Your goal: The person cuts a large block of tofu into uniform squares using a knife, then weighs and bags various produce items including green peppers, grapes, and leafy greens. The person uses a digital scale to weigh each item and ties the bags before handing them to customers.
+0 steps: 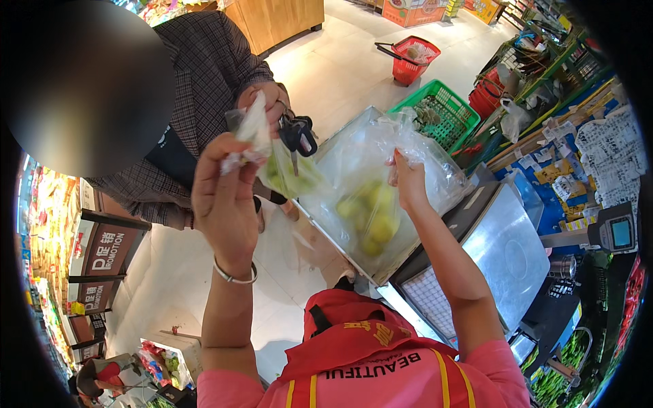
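My left hand (pixel 227 188) is raised at the centre left, its fingers closed on the gathered top of a clear plastic bag of green produce (pixel 291 173). Another person's hand (pixel 268 102), with black keys (pixel 298 135) hanging from it, is right beside that bag's top and seems to touch it. My right hand (pixel 409 178) pinches the top of a second clear plastic bag holding round yellow-green fruit (pixel 370 214), above the metal counter. Further clear plastic (pixel 433 163) lies behind it. A scale with a metal plate (pixel 512 255) is at the right, by my forearm.
The other person, in a checked jacket (pixel 204 56), stands close at the left. A green basket (pixel 449 109) is beyond the counter, and a red shopping basket (pixel 416 58) stands on the floor. A small display (pixel 620 233) is at the right. Another person (pixel 99 377) is at the lower left.
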The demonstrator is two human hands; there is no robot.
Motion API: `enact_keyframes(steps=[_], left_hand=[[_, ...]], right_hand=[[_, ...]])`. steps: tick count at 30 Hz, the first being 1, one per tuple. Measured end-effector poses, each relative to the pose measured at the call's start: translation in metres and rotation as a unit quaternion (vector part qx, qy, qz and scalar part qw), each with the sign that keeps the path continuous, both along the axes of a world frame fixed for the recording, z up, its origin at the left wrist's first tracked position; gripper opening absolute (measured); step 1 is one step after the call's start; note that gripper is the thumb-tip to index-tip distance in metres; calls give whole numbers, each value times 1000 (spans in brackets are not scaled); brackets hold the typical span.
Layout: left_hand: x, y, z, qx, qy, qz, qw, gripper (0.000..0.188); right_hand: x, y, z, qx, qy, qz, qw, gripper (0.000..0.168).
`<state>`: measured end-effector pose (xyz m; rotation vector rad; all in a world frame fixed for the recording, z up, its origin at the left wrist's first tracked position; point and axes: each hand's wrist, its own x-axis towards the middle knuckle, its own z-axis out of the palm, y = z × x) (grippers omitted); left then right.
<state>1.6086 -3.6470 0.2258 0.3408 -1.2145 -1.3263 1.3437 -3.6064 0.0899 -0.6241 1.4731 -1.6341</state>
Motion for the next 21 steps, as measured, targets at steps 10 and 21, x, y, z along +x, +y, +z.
enact_keyframes(steps=[10, 21], left_hand=[[-20, 28, -139, 191, -178, 100, 960, 45], [-171, 107, -70, 537, 218, -612, 539, 69]], right_hand=[[-15, 59, 187, -182, -45, -133, 973, 14], [-119, 182, 301, -362, 55, -310, 877, 14]])
